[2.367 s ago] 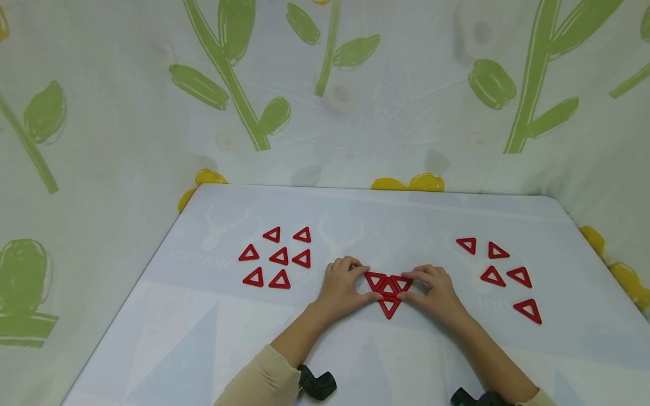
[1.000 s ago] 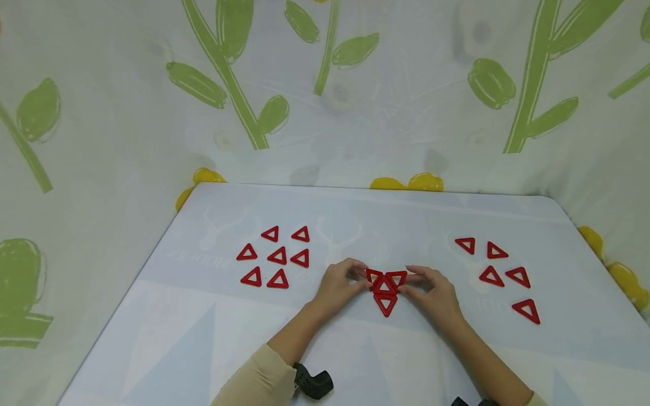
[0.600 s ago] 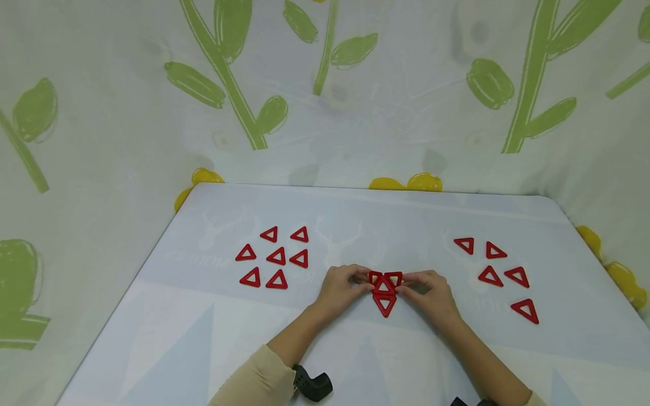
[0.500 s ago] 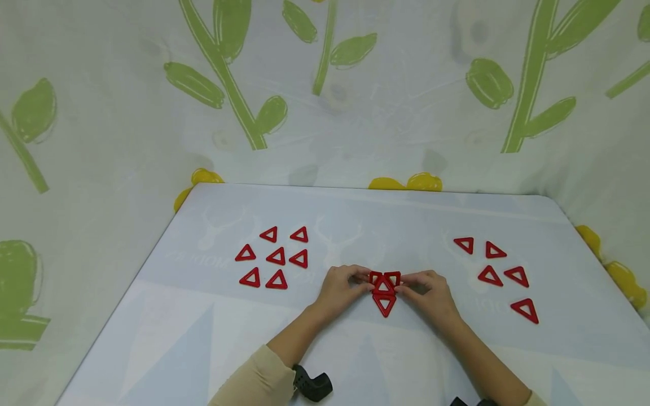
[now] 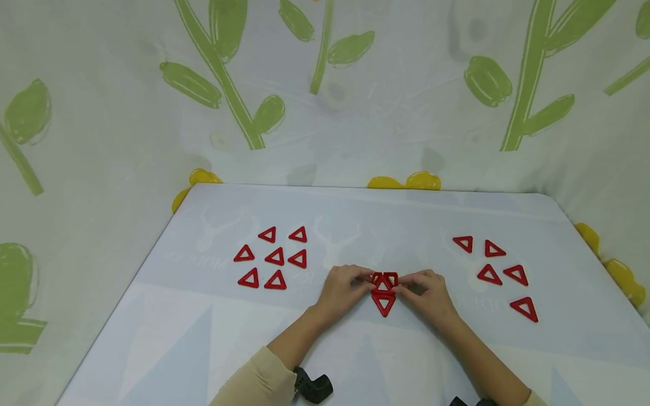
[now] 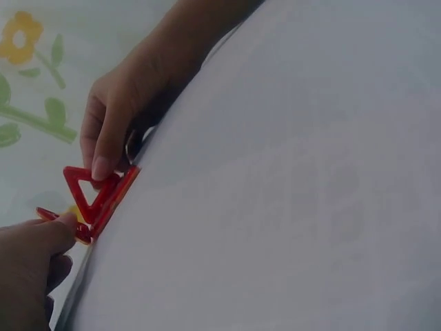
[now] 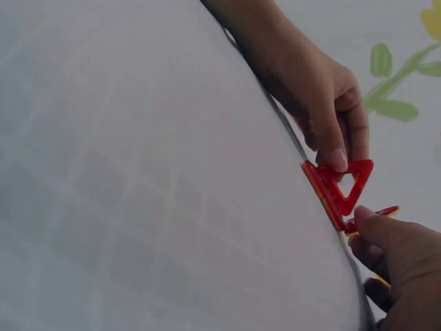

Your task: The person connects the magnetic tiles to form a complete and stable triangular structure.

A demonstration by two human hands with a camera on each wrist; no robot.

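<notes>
Four-part group of red triangular magnetic tiles sits on the table between my hands. Its middle tile (image 5: 382, 285) and front tile (image 5: 384, 305) lie flat, edges meeting. My left hand (image 5: 345, 291) pinches the left side tile (image 6: 52, 216) between thumb and fingers; it is tipped up from the table. On the other side, my right hand (image 5: 427, 294) pinches the right side tile (image 7: 353, 185), likewise tilted up, its lower edge against the middle tile. Fingertips partly cover both raised tiles in the head view.
Several loose red triangles (image 5: 275, 256) lie flat to the left of the hands, and several more (image 5: 490, 274) to the right. The white patterned table (image 5: 325, 361) has its far edge against a leaf-printed backdrop (image 5: 386, 113).
Both side tiles, flat at first, have been tipped up along their edges with the middle tile. My hands have drawn closer together with them. The loose triangles stay where they were.
</notes>
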